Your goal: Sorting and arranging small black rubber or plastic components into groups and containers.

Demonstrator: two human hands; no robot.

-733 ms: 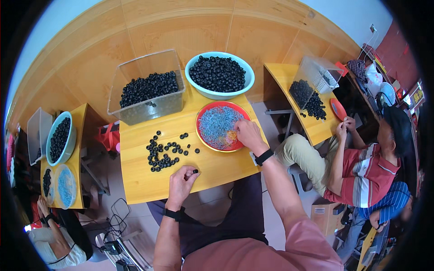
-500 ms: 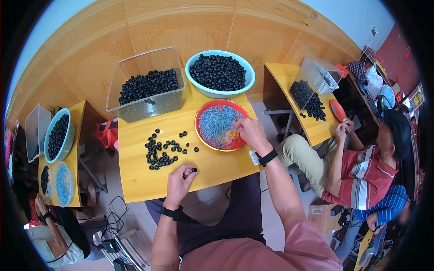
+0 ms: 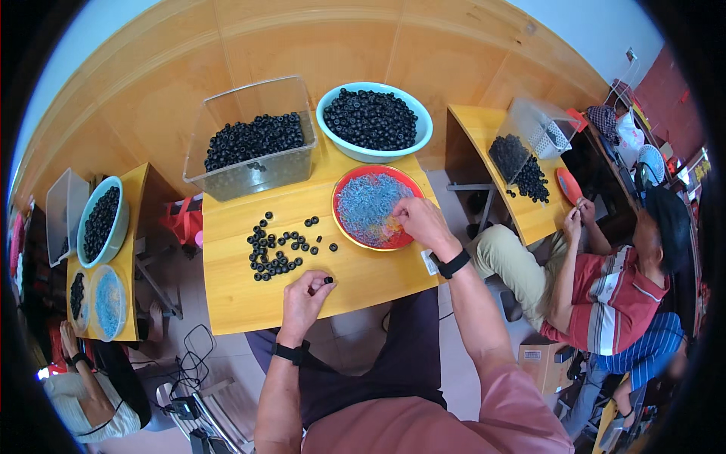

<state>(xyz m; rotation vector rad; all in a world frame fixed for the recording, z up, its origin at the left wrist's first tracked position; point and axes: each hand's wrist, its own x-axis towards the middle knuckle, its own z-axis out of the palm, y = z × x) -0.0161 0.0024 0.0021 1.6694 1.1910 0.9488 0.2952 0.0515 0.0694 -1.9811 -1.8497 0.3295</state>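
Observation:
My left hand [image 3: 304, 304] is over the near edge of the yellow table [image 3: 302, 321], thumb and fingers pinched on a small black ring-shaped piece [image 3: 328, 280]. My right hand [image 3: 425, 223] reaches into the red bowl [image 3: 392, 243] with its fingertips pressed together at the contents. Whatever those fingertips pick at is too small to make out. Thin blue-grey pieces [image 3: 369, 198], perhaps screws, fill the bowl, with a few orange-yellow bits near my fingers. Left of the bowl, several loose black ring pieces [image 3: 265, 256] lie scattered on the table.
A clear plastic bin [image 3: 215, 184] and a light-blue basin [image 3: 333, 142], both with black pieces, stand at the back against the wood-panelled wall. People work at side tables [image 3: 548, 219] on the right and left. Cables [image 3: 198, 363] lie on the floor.
The whole view has shifted slightly, so the table and bowls appear a little further right. Both hands keep nearly the same places and grips.

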